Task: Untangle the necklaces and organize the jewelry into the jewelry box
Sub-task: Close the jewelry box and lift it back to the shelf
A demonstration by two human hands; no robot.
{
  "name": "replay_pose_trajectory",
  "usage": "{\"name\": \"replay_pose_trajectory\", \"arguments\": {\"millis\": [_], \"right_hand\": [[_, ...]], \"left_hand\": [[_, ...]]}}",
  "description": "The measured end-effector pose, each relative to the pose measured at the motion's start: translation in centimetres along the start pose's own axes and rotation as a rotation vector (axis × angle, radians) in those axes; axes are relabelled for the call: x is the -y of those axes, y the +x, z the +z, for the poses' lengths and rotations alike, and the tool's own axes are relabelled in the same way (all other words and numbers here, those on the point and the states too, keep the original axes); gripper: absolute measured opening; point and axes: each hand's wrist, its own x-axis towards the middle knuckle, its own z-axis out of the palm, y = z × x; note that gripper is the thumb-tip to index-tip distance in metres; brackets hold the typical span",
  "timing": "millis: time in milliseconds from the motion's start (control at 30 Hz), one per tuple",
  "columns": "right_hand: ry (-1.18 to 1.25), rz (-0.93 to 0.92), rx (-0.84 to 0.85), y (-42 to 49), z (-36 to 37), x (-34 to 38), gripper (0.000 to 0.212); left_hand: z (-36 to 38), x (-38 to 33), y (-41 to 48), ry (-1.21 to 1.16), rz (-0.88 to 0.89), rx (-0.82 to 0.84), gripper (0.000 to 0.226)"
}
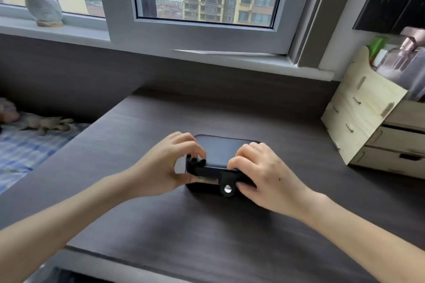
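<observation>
Both bare forearms reach in from the near edge of the dark wood-grain desk (207,236) and meet at a small black rounded leather jewelry box (220,151) lying near the desk's middle. The left hand (165,167) curls its fingers over the box's left end, thumb at the front seam. The right hand (264,172) grips the right end, fingers bent over the lid, beside the black strap with a silver snap (227,189).

Two slim forearms reach in from the near edge, both bare from the wrists back to where the view cuts them off. The left hand (170,163) has nails (195,158) that look dark, nearly black, at the fingertips. The right hand (264,172) carries one small dark spot (279,179) on its back; its nails are too blurred to judge.
</observation>
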Motion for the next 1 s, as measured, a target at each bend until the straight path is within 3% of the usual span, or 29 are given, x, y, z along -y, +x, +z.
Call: {"name": "replay_pose_trajectory", "arguments": {"millis": [167,400,600,800,1000], "right_hand": [[-0.021,0.007,-0.011,-1.0,0.3,0.7,0.031],[0.003,0.09,-0.015,-1.3,-0.4,1.0,0.032],[-0.113,0.206,0.214,-0.3,1.5,0.2,0.062],[-0.153,0.163,0.239,-0.3,1.8,0.1,0.064],[-0.263,0.086,0.15,-0.4,2.6,0.8,0.061]], "left_hand": [[2.0,0.1,-1.5,0.218,0.151,-0.034,0.049],[4.4,0.3,-2.1,0.189,0.26,-0.197,0.037],[4.5,0.3,-2.1,0.24,0.309,-0.243,0.031],[4.2,0.4,-1.9,0.265,0.307,-0.227,0.029],[4.0,0.4,-1.7,0.25,0.296,-0.218,0.028]]}}
